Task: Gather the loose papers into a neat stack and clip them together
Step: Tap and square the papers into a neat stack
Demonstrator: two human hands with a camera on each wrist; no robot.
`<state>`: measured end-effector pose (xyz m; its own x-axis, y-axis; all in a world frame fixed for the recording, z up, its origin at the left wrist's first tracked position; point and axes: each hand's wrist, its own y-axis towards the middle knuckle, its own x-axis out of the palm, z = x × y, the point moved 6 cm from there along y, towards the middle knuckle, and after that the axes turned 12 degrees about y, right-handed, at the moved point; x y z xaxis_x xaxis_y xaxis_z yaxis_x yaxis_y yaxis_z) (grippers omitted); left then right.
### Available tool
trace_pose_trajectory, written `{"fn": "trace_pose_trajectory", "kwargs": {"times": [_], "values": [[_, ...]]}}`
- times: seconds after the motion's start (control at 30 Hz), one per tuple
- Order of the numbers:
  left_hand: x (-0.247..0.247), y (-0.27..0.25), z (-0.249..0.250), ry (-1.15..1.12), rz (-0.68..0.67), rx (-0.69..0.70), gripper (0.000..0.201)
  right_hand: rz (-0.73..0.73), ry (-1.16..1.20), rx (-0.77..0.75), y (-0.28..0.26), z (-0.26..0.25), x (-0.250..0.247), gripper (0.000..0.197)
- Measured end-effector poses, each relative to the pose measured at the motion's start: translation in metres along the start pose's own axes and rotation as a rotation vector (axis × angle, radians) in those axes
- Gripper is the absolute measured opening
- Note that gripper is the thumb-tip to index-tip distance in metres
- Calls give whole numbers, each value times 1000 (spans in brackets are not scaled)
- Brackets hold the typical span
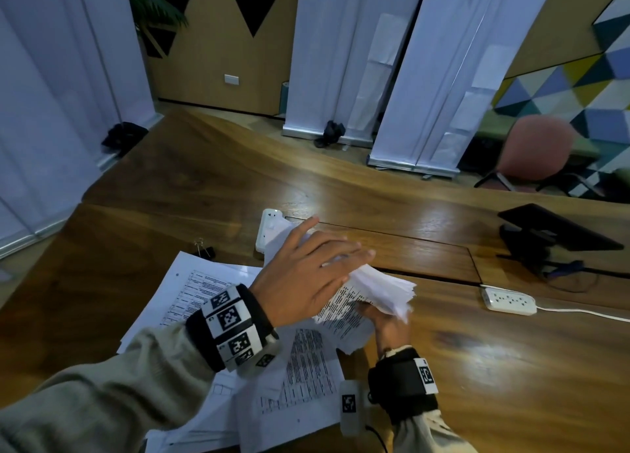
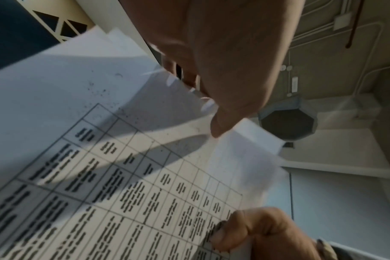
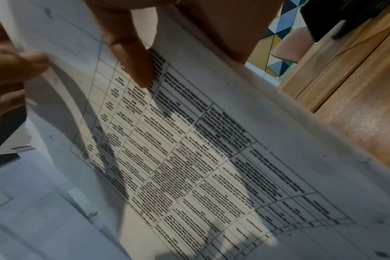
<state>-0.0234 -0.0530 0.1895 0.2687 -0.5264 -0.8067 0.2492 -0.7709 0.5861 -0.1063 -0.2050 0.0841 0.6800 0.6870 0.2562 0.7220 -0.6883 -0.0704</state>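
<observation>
held stack: a thick sheaf of printed papers [image 1: 368,299], raised off the wooden table [image 1: 477,367] near its middle, tilted, its free edges fanned and uneven toward the right.
right hand: the right hand [image 1: 392,326] grasps the near lower edge of the sheaf, thumb curled onto the printed top sheet [image 3: 178,158], the other fingers beneath it.
left hand: the left hand [image 1: 306,278] lies over the top of the sheaf with fingers straight and spread, released rather than clenched; in the left wrist view a fingertip [image 2: 218,130] touches the far edge of the sheets.
loose sheets: more printed pages [image 1: 300,377] lie flat and overlapping on the table, near and to the left of the held sheaf, beneath both wrists.
binder clip: a black binder clip [image 1: 204,249] with wire handles rests on the table just beyond the far left corner of the loose sheets, apart from both hands.
power strips: one white power strip [image 1: 267,229] lies just beyond the sheaf; another [image 1: 509,301] lies well to the right with its cord trailing right.
tablet stand: a dark tablet on a stand [image 1: 552,231] sits at the far right of the table.
</observation>
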Motion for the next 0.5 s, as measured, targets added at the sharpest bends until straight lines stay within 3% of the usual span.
{"fn": "trace_pose_trajectory", "kwargs": {"times": [0.1,0.27,0.33,0.5], "values": [[-3,3,-5,-49,66,-44,39,-1,-28,9,0,-2,0,45],[8,4,2,13,0,18,44,-17,-23,29,-1,-10,5,42],[6,4,1,1,38,-4,48,-34,-63,25,-1,-14,6,40],[2,-1,-2,-103,165,3,32,-46,-95,0,-2,-12,3,42]]}}
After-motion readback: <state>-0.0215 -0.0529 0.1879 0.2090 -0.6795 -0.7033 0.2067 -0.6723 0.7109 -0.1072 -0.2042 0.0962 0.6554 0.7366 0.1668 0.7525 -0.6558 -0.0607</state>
